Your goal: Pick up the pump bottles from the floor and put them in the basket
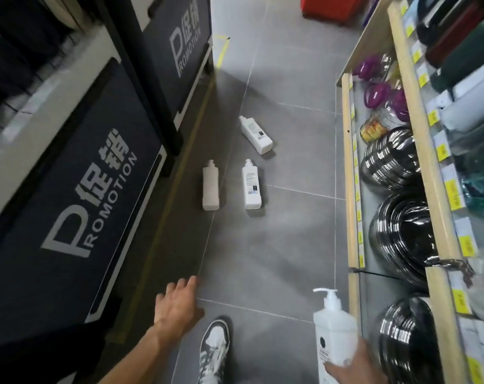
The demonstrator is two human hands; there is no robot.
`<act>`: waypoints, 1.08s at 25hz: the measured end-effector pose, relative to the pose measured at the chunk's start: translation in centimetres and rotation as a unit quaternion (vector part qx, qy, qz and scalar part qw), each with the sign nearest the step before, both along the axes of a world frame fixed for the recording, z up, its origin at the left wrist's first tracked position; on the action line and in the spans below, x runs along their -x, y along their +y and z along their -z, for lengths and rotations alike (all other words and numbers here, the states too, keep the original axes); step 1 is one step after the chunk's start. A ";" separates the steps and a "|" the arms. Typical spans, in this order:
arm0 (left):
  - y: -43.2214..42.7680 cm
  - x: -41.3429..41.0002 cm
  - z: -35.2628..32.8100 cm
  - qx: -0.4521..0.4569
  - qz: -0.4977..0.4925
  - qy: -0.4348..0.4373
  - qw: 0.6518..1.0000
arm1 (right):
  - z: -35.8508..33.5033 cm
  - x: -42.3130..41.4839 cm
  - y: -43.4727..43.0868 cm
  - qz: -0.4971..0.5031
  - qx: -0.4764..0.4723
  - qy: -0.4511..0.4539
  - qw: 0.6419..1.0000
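With my right hand [354, 367] gripping one upright pump bottle [333, 336], my open, empty left hand [178, 303] is nearer the beige bottle [210, 187] lying well ahead on the floor [263, 259], pump end away from me.

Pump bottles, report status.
Left hand open, empty. Right hand grips one pump bottle. Three bottles lie on floor ahead. Basket not in view.

A shop aisle: wooden shelves [418, 112] edged with yellow price tags [443, 151] hold stacked black bowls [390, 162], facing dark "PROMOTION" display stands [77, 195] across grey floor tiles [263, 259].
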State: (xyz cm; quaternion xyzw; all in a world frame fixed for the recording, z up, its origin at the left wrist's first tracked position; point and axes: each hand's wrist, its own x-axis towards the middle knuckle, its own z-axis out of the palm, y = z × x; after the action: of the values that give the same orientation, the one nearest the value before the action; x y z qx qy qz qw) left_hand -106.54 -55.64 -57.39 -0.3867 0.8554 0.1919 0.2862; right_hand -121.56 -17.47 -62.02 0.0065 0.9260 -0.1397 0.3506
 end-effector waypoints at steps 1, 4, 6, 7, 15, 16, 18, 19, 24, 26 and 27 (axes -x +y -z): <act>-1.8 1.0 0.6 -0.005 -0.004 -0.012 1.000 | -2.1 1.5 -2.9 0.012 -0.018 -0.022 1.000; -6.4 3.9 1.0 -0.026 -0.022 -0.025 0.999 | -5.8 6.8 -9.6 0.002 -0.078 -0.009 0.997; -8.9 5.6 1.0 -0.032 -0.035 -0.020 0.999 | -6.3 9.5 -12.1 -0.009 -0.082 0.008 0.997; -10.0 6.7 0.8 -0.043 -0.048 -0.015 0.998 | -6.7 11.0 -13.5 0.001 -0.075 0.026 0.997; -17.1 16.1 0.1 -0.107 -0.151 0.000 0.983 | -6.1 20.9 -22.7 0.042 -0.041 0.017 0.998; -17.6 17.5 0.4 -0.112 -0.157 -0.002 0.981 | -5.4 21.9 -23.6 0.048 -0.038 0.013 0.998; -18.8 20.0 1.1 -0.108 -0.165 -0.010 0.980 | -4.7 24.1 -26.0 0.040 -0.037 -0.008 0.998; -19.5 21.4 1.1 -0.104 -0.160 -0.022 0.982 | -4.2 25.5 -27.3 0.037 -0.043 -0.031 0.998; -22.3 27.2 5.7 -0.078 -0.144 -0.069 0.984 | -0.2 30.5 -29.7 0.055 -0.032 -0.046 0.997; -23.4 28.9 8.7 -0.078 -0.145 -0.082 0.983 | 1.7 32.6 -30.4 0.080 -0.008 -0.069 0.994; -23.8 29.8 10.0 -0.082 -0.157 -0.087 0.980 | 2.7 33.6 -31.0 0.091 0.019 -0.079 0.992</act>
State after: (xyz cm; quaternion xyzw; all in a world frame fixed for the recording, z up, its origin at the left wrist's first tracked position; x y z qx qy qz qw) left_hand -136.33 -79.48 -67.42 -0.5067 0.7372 0.2699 0.3563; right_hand -155.12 -48.46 -64.73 0.0956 0.8880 -0.1876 0.4087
